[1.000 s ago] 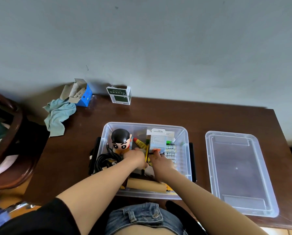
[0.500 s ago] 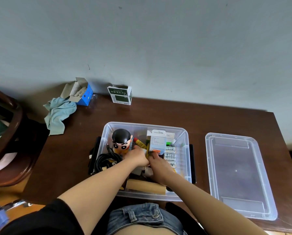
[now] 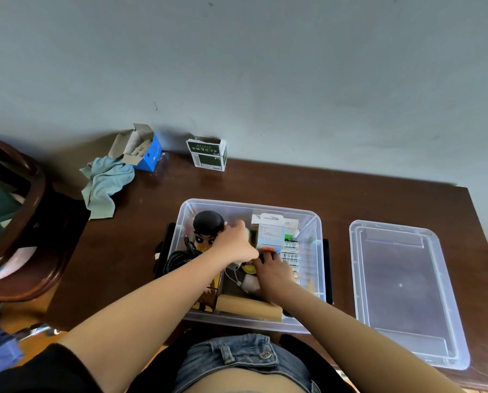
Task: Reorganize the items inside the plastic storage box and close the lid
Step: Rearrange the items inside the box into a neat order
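While both my hands are down inside it, the storage box (image 3: pixel 313 222) sits on the dark wooden table (image 3: pixel 350 194) right in front of me, so I'll place everything off that. Its lid (image 3: pixel 401 293) lies flat just to the right of the box, not on yet. Well off to the box's far left there's a crumpled cloth (image 3: pixel 104 188) and an opened blue carton (image 3: pixel 149 153), and a green-and-white carton (image 3: pixel 208 154) stands behind the box by the wall. Inside, the cartoon figure (image 3: pixel 206 228) is in the back-left corner, a coil of black cable (image 3: pixel 180 259) in front of it, a white card package (image 3: pixel 271 232) upright at the back middle, and a tan roll (image 3: pixel 248 309) along the front wall. My left hand (image 3: pixel 237 242) is curled up next to the figure's head; I honestly can't tell if it's got anything in it. My right hand (image 3: pixel 274 269) has its fingers bent down onto some orange bit at the foot of the white package, looks like a pinch but not 100% sure. Best bet I think: nudge small stuff flat and low, keep the tall package under the rim, or that lid won't seat.
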{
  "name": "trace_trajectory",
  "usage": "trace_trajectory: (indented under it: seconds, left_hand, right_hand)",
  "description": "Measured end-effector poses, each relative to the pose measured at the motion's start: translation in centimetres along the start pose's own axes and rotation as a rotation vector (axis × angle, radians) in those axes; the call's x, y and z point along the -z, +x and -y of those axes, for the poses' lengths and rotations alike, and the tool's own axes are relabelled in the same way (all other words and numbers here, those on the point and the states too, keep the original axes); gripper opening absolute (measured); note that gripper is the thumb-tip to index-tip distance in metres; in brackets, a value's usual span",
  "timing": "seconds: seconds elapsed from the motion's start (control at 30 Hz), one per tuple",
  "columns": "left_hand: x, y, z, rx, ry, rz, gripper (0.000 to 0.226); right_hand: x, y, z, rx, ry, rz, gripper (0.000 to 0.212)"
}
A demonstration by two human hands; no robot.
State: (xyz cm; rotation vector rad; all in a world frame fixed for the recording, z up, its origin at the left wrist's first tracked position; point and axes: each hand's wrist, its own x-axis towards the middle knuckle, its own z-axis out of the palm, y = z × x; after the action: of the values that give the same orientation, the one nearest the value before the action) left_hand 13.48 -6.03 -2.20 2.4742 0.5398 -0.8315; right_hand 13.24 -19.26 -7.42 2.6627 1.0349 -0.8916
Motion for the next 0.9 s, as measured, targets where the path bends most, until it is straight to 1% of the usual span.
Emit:
trace_trajectory:
  seconds: [0.07,0.17,0.3,0.4,0.5,0.63,0.7,0.77,0.83,0.9]
  left_hand:
    - [0.7,-0.7,0.1,-0.049,0.098,-0.017,0.077]
    - [1.6,-1.5,0.8,-0.107,0.138,-0.003,0.074]
    - [2.4,-2.1,2.0,-0.120,0.064,0.002,0.075]
    - [2.7,-2.5,2.6,-0.114,-0.013,0.007,0.076]
    - [3.1,-2.8,2.9,-0.102,-0.099,0.008,0.074]
    - [3.3,-3.2,3.0,-0.101,-0.168,-0.004,0.073]
    - [3.4,-3.3,3.2,-0.100,-0.185,-0.024,0.073]
    - [3.5,-3.4,3.4,-0.096,-0.187,-0.027,0.073]
    - [3.5,-3.3,3.5,-0.101,-0.184,-0.022,0.074]
    - [3.5,-3.2,3.5,-0.109,-0.167,-0.016,0.075]
  right_hand:
    - [-0.1,0.0,-0.1,0.036,0.023,-0.004,0.071]
    - [-0.2,-0.1,-0.6,0.117,0.147,-0.030,0.067]
    - [-0.3,-0.2,-0.4,0.153,0.429,-0.002,0.081]
    - [0.0,0.6,0.3,0.071,0.609,0.020,0.086]
    - [0.3,1.7,1.2,-0.046,0.752,0.055,0.076]
    - [0.4,2.6,1.9,-0.136,0.802,0.065,0.053]
    - [0.6,2.8,2.1,-0.167,0.863,0.049,0.048]
    - [0.7,2.6,2.6,-0.098,0.899,0.056,0.047]
    - [0.7,2.1,3.0,0.006,0.833,0.090,0.048]
    - [0.7,1.4,2.8,0.064,0.808,0.100,0.048]
